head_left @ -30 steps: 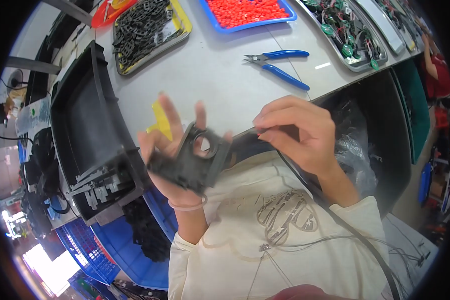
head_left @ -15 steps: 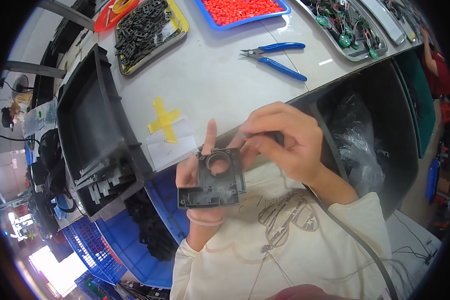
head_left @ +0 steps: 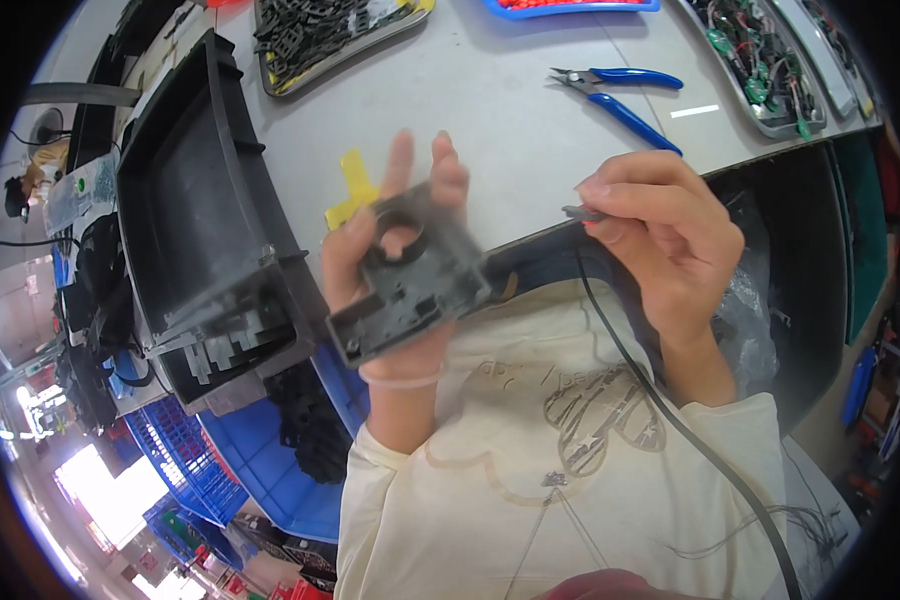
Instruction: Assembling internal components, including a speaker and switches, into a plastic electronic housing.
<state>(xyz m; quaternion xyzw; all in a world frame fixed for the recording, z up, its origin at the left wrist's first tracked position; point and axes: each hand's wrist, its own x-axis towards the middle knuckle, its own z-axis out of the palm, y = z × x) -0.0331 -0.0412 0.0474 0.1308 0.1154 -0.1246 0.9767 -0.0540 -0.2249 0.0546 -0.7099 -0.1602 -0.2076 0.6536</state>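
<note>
My left hand holds a black plastic housing from beneath, its fingers spread up past the far edge and its thumb along the left side. The housing is tilted and slightly blurred, its ribbed inside facing up, with a round collared hole near the fingers. To the right, apart from it, my right hand pinches a small flat dark piece between thumb and fingertips. A speck of red shows under that piece; its exact kind is too small to tell. Blue-handled side cutters lie spread on the table beyond my right hand.
A deep black bin stands at the left. Along the back are a tray of black clips, a blue tray of red pieces and a metal tray of wired circuit boards. Yellow tape marks the table. A black cable crosses my front.
My hands have moved apart: the right went right and up with the small dark piece, the left went left and up. The housing has turned and tilted. The view has shifted, too.
</note>
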